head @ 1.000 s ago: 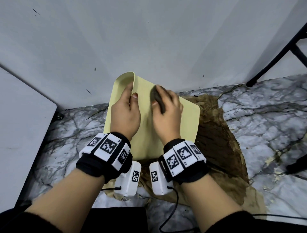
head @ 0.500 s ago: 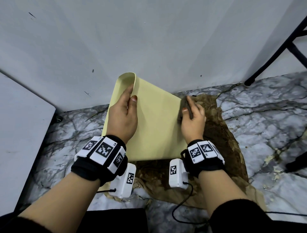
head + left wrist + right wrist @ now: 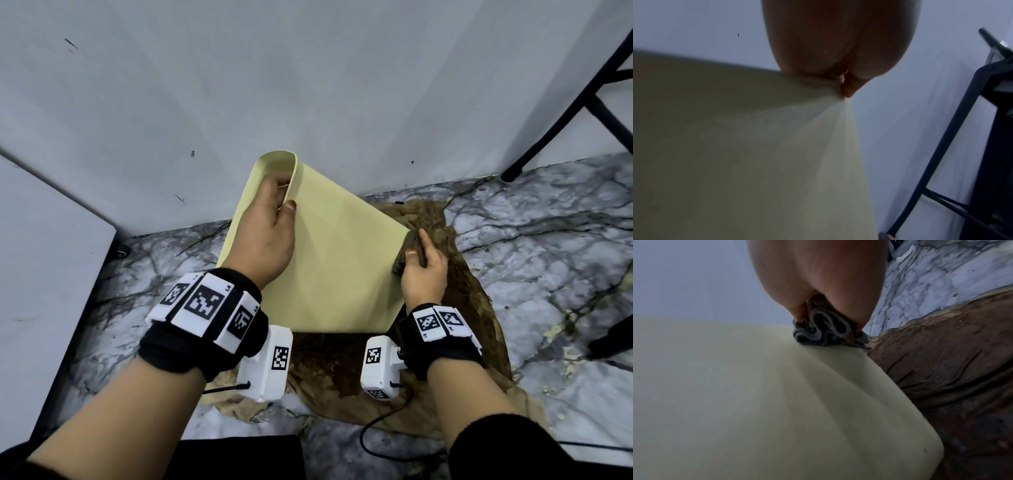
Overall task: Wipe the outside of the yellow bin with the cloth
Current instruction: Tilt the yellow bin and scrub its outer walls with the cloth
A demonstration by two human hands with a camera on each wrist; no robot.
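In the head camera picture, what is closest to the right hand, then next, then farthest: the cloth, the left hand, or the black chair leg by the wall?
1. cloth, held in the right hand at the yellow bin's right edge.
2. left hand, across the bin, gripping its rim.
3. black chair leg, far upper right by the wall.

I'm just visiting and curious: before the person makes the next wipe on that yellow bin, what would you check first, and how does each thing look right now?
1. Bin held steady: ok. The left hand grips the rim of the yellow bin, fingers inside, thumb outside.
2. Cloth in hand: ok. The right hand holds the bunched cloth.
3. Cloth touching the bin: ok, pressed at its right edge.
4. Side left to wipe: cannot tell; the far faces are hidden.
5. Bin clean on the near face: ok, no marks show.
6. Ground under the bin: not ok. It lies on a stained brown sheet that could dirty it again.
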